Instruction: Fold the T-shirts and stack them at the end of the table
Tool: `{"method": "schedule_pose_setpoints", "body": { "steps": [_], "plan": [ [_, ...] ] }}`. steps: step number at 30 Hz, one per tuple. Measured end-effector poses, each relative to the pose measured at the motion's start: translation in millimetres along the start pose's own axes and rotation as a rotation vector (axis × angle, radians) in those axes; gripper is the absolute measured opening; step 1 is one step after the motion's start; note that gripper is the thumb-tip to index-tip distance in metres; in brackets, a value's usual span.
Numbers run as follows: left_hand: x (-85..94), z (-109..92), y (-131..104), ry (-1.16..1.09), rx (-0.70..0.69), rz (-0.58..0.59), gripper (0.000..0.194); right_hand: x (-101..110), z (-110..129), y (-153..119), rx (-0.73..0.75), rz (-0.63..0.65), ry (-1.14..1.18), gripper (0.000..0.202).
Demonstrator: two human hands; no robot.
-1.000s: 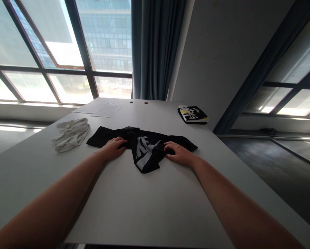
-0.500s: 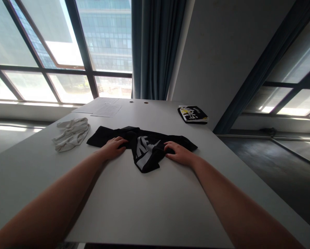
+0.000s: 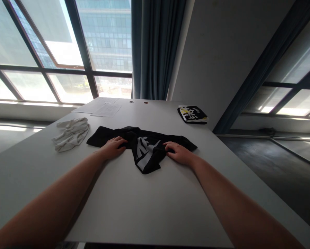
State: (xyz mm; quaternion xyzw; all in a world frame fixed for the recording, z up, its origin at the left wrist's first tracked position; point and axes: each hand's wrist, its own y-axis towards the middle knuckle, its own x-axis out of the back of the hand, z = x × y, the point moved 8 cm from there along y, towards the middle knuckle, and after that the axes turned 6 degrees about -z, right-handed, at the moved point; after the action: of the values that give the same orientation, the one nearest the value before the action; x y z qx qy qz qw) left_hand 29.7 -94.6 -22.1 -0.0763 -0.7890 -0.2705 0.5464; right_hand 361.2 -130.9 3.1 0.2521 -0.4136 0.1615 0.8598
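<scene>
Black garment (image 3: 139,134) lies crumpled on bench (image 3: 155,207), long axis going left to right, under fingers (image 3: 120,140). Printed flap (image 3: 145,160) points to person between left hand (image 3: 112,148) and right hand (image 3: 181,153), nearer right. Fingers curled on cloth; whether pinching, cannot tell.

A white table (image 3: 144,207) spreads out in front of me. Black cloth (image 3: 147,147) lies crosswise on it, rumpled, one white-printed corner pointing toward me. To my left I see crumpled white cloth (image 3: 73,135), just beside the black one but apart from it. Farther off lie sheets of paper (image 3: 106,110), and on my far right a black bundle (image 3: 193,115) with white and yellow print.
</scene>
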Motion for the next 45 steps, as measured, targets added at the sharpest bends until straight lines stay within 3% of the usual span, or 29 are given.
{"method": "schedule_pose_setpoints", "body": {
  "steps": [11,18,25,29,34,38,42,45],
  "plan": [
    [3.1,-1.9,0.3,-0.012,0.013,-0.024,0.047,-0.6,47.8,-5.9,-0.015,0.053,0.129,0.009],
    [12.7,-1.2,0.5,-0.163,0.112,-0.082,0.071,-27.8,96.2,-13.3,0.029,0.209,0.17,0.01],
    [11.9,0.8,4.4,-0.177,0.082,-0.083,0.058,-54.3,136.8,-29.2,0.14,0.42,0.271,0.013],
    [8.7,4.6,5.6,-0.07,0.043,-0.085,0.053,-54.8,126.6,-25.8,0.09,0.433,0.271,0.019],
    [13.9,3.0,5.2,0.045,0.071,-0.081,0.047,-46.7,100.8,-14.2,-0.023,0.34,0.192,0.015],
    [30.0,-0.9,0.9,0.222,0.159,-0.108,0.039,-39.9,89.4,-11.0,-0.046,0.289,0.039,0.012],
    [46.9,-7.5,-4.4,0.303,0.182,-0.203,0.018,-35.2,78.0,-12.3,-0.063,0.279,-0.129,0.018],
    [42.6,-16.0,-4.1,0.268,0.082,-0.203,0.041,-33.2,69.7,-13.5,-0.06,0.265,-0.182,0.028]
  ]
}}
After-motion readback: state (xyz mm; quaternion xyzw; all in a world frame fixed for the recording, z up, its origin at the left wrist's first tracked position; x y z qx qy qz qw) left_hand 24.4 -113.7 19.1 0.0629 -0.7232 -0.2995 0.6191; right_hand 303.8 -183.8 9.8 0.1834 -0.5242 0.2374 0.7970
